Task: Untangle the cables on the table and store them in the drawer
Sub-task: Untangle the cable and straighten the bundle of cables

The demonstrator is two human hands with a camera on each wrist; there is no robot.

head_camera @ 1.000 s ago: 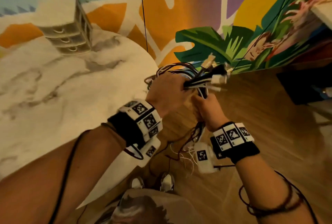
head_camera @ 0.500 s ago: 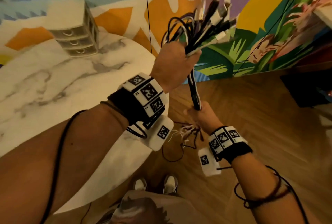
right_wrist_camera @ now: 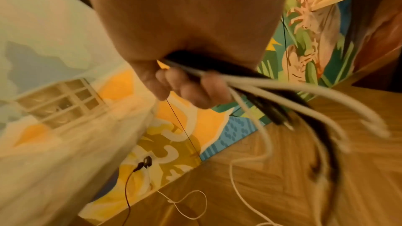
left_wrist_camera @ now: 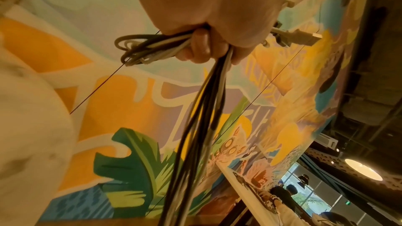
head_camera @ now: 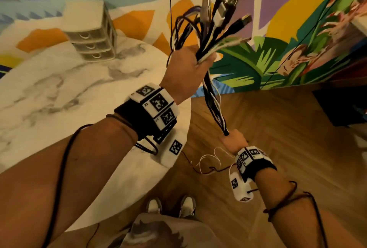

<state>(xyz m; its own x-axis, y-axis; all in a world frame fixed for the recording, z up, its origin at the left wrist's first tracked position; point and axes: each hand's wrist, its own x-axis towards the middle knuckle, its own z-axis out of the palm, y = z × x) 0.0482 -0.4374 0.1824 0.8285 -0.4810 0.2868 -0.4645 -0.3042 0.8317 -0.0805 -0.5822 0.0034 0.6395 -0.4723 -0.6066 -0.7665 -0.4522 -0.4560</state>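
Observation:
A bundle of black and white cables (head_camera: pixel 214 96) stretches between my two hands, off the right side of the table. My left hand (head_camera: pixel 186 69) is raised high and grips the bundle (left_wrist_camera: pixel 202 126) just below its plug ends (head_camera: pixel 222 15), which fan out above the fist. My right hand (head_camera: pixel 234 140) is lower, over the floor, and grips the same cables (right_wrist_camera: pixel 250 85) further down. Loose ends (right_wrist_camera: pixel 326 126) trail from it, blurred. The small drawer unit (head_camera: pixel 93 35) stands at the back of the table, its three drawers closed.
The round marble table (head_camera: pixel 59 92) fills the left of the head view. Wooden floor (head_camera: pixel 288 148) lies to the right, with thin white and dark wires (head_camera: pixel 208 160) on it. A painted wall (head_camera: pixel 278 39) stands behind. My shoes (head_camera: pixel 170 206) show at the bottom.
My left hand has risen with the plug ends while my right hand has slid down along the cables, drawing the bundle out straight between them.

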